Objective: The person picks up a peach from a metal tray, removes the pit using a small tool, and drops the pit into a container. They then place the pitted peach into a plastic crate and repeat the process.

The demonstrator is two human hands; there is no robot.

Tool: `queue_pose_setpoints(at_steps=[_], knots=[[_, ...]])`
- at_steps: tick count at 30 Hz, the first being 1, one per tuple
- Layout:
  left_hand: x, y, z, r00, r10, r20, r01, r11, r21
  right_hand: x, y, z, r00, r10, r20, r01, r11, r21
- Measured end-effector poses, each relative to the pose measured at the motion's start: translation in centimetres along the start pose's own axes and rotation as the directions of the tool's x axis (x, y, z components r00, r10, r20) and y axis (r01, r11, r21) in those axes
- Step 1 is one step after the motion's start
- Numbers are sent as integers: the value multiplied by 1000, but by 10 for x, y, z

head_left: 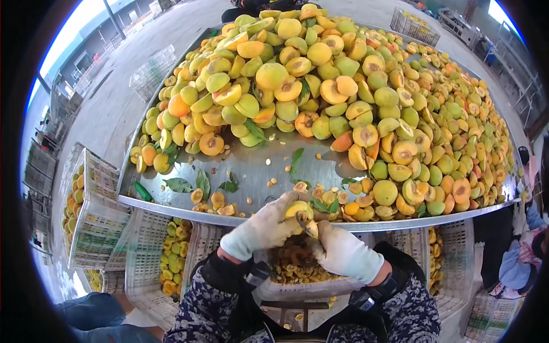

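Note:
My left hand [266, 226], in a whitish work glove, is closed around a yellow-green peach half [299, 210] just over the near edge of the metal table [251, 157]. My right hand [347, 250], gloved too, grips a small metal tool [311, 230] whose shiny curved tip meets the lower side of the fruit. Its handle is hidden in the glove. Below both hands, a crate [306, 290] holds cut fruit pieces. A large heap of whole and halved peaches [274, 77] covers the far and right parts of the table.
Loose leaves [202, 183], pits, scraps and a green-handled object [143, 191] lie on the metal. Plastic crates of fruit [151, 251] stand below the table at left and right. Another person's sleeve [517, 266] shows at right, and a person's jeans [94, 314] at lower left.

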State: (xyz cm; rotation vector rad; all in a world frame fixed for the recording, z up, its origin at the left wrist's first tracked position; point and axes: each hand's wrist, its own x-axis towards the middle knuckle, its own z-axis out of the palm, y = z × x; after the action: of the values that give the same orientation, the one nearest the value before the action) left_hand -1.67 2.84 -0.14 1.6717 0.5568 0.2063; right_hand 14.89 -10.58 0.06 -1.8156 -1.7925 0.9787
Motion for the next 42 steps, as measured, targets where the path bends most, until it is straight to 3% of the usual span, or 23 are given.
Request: queue_pose_setpoints(at_steps=[3,5,7,8,9,11,13,15,17,19,20,21,22,25,26,28,30,31,33,36,39,41,42], knots=[[2,3,-8,996,-61,69,57,996,62,-1,-5,-2,1000,-14,-15,15,996,87],[-2,12,5,990,-139,19,140,989,-39,1,5,2,996,-63,-64,68,995,74],[-8,14,20,970,-74,-232,-54,864,-501,1,-3,-7,994,41,-105,-10,961,275],[-5,5,26,953,23,-301,-138,920,-366,2,3,-4,995,33,-99,7,925,381],[-4,0,33,954,22,-298,-135,921,-365,3,4,0,994,35,-100,6,923,384],[-3,-6,43,883,241,-402,-202,970,137,4,5,10,976,-83,-202,151,925,348],[-3,-5,37,903,199,-382,-187,980,68,6,3,7,969,-115,-218,180,934,308],[-5,5,32,952,2,-308,-38,993,-108,2,-10,-2,995,-3,-97,25,974,226],[-2,-4,29,956,44,-291,-103,976,-191,5,-9,-2,990,-44,-134,73,973,218],[-2,-7,23,938,215,-272,-189,975,118,6,-1,5,982,-77,-170,113,970,214],[-3,-6,20,942,210,-264,-185,976,115,9,9,13,985,-90,-146,115,978,173],[-2,-4,15,968,154,-198,-105,965,239,9,15,17,988,-103,-119,118,985,130],[-2,-1,13,986,91,-138,-34,930,366,8,14,16,1000,-15,-22,18,985,170],[-4,5,14,985,38,-168,-2,977,211,10,7,3,993,-120,-8,116,944,309],[-4,2,16,985,36,-169,1,977,212,10,4,-2,993,-20,113,-27,915,404],[0,-8,25,919,273,-285,-184,935,303,13,9,6,997,-72,15,60,913,403],[4,-12,39,878,320,-357,-199,920,337,11,11,9,989,-115,-92,143,906,398],[4,-12,43,827,365,-427,-209,905,370,10,10,9,993,-90,-82,115,919,376],[4,-12,40,853,355,-382,-222,910,350,9,8,5,995,-62,-77,85,931,356],[6,-18,49,789,434,-435,-289,887,361,9,2,-7,995,-103,-19,99,875,474],[8,-18,56,728,457,-512,-327,887,326,5,-1,-14,993,-29,110,-44,793,608],[12,-16,52,736,504,-452,-297,840,454,2,8,-9,999,-38,-4,37,955,295],[10,-13,46,739,504,-447,-299,840,453,1,12,-2,999,-33,-8,34,954,298]])
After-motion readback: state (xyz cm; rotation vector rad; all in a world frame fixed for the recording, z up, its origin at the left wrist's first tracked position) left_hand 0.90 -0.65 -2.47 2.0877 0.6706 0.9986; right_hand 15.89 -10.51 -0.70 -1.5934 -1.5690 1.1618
